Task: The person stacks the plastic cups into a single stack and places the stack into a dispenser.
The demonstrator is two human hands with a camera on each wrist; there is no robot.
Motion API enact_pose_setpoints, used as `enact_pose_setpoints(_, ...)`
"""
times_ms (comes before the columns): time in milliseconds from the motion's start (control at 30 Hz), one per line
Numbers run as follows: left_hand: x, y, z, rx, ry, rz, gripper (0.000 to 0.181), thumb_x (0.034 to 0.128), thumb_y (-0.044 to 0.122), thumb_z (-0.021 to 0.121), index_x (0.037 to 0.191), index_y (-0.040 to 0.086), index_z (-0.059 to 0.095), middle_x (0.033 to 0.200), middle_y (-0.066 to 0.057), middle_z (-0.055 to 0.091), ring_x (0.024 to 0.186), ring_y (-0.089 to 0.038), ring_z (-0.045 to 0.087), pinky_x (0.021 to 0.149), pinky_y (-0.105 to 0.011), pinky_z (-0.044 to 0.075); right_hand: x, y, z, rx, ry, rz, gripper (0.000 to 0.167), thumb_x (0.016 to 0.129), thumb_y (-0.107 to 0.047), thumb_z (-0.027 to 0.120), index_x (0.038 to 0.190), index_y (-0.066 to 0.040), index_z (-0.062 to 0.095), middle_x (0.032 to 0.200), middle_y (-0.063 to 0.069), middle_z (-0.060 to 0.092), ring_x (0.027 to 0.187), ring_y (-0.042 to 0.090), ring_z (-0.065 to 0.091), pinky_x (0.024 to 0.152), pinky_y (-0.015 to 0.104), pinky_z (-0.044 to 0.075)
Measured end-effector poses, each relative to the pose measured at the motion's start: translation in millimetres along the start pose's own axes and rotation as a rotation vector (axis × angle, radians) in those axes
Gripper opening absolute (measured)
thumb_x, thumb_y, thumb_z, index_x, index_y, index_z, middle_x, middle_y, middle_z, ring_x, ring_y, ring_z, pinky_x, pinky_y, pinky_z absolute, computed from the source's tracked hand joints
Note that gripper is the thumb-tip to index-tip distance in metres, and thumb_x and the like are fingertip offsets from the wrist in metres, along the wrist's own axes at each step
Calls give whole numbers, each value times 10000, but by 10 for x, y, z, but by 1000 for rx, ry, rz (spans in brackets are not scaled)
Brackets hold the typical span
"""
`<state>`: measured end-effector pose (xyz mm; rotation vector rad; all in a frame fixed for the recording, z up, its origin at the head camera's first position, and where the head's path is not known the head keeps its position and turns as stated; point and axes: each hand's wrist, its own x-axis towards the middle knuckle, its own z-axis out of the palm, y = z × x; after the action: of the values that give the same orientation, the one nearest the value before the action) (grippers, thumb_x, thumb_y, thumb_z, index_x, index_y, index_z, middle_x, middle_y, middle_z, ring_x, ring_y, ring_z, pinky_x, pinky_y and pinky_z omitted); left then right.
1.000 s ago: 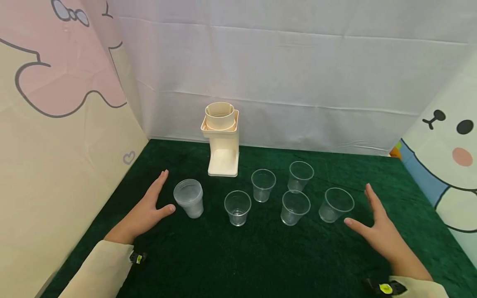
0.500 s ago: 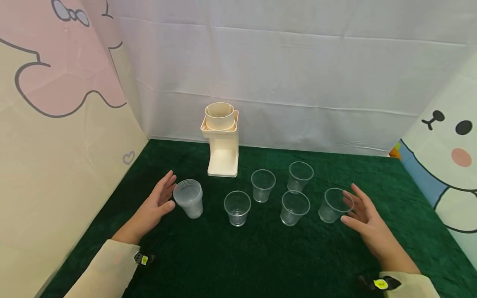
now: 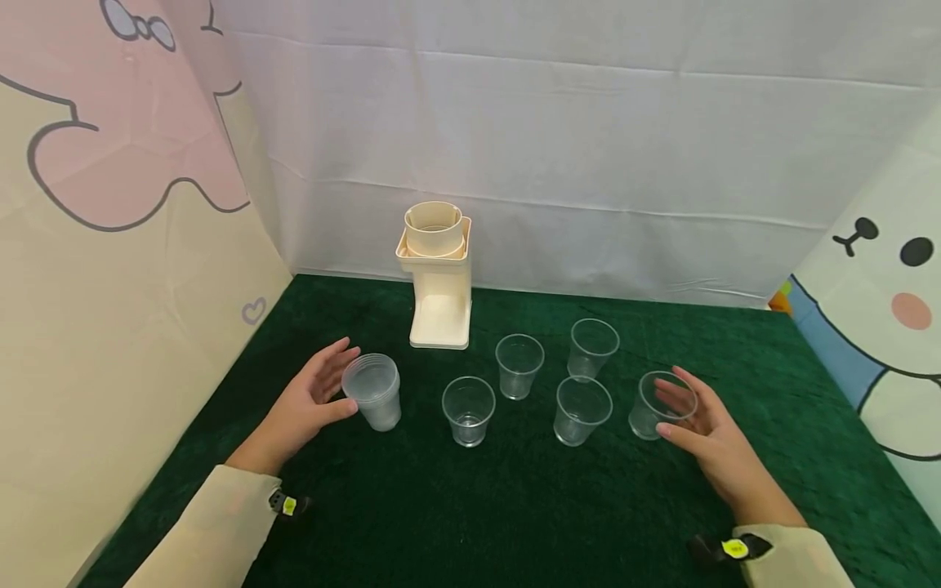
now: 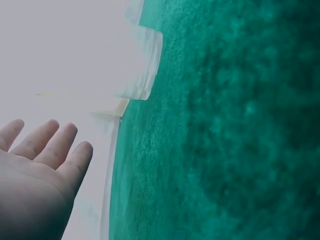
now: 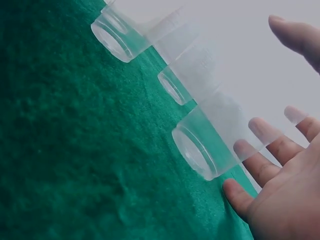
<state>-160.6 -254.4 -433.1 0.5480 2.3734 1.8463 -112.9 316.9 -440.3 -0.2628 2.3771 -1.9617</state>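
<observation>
Clear plastic cups (image 3: 469, 412): five singles are standing on green cloth (image 3: 470, 523). Left hand (image 3: 312, 400) is hovering beside one nested stack (image 3: 376, 396), right hand (image 3: 709, 441) straddling the rightmost single; fingers loosely spread, holding nothing, contact unclear. One cream stand (image 3: 441, 282) is sitting behind.

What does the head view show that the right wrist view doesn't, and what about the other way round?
Head view only: the left hand and the printed animal face at the right.

Right wrist view only: the full palm of the right hand and a close side-on look at the nearest clear cup; its washed-out top may hide more.

Both: that cup, the right hand and the green cloth.
</observation>
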Motion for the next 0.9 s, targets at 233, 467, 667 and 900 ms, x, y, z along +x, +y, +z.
enact_pose_setpoints(233, 30, 1, 36, 4, 0, -25, 805, 958, 42, 708, 1617, 117, 249, 1629, -167, 346, 1495, -394, 303, 1065, -107, 325, 11, 18, 15, -2, 19, -15, 729, 1016, -10, 615, 1612, -219, 251, 1576, 138, 392, 1294, -16, 446, 917, 163, 480)
enact_pose_setpoints(467, 43, 36, 45, -14, -15, -36, 789, 953, 37, 711, 1606, 114, 274, 1623, -150, 362, 1494, -374, 316, 1069, -111, 322, 14, 29, -35, 15, 34, -28, 671, 1020, -5, 606, 1592, -177, 299, 1495, -22, 462, 1294, 8, 463, 922, 155, 472)
enact_pose_setpoints(667, 58, 41, 57, -44, -40, -26, 788, 940, 15, 711, 1596, 93, 281, 1620, -149, 369, 1479, -369, 342, 1074, -130, 333, 12, 49, -73, -4, 51, -9, 580, 1025, -30, 614, 1545, -111, 372, 1442, -80, 515, 1273, 17, 492, 931, 131, 448)
enact_pose_setpoints(900, 75, 46, 102, -51, -34, -13, 784, 928, 26, 725, 1585, 134, 312, 1608, -144, 392, 1426, -370, 397, 1069, -216, 403, 11, 56, -86, -15, 48, 8, 560, 1032, -45, 611, 1539, -118, 384, 1437, -61, 532, 1265, 14, 512, 915, 138, 463)
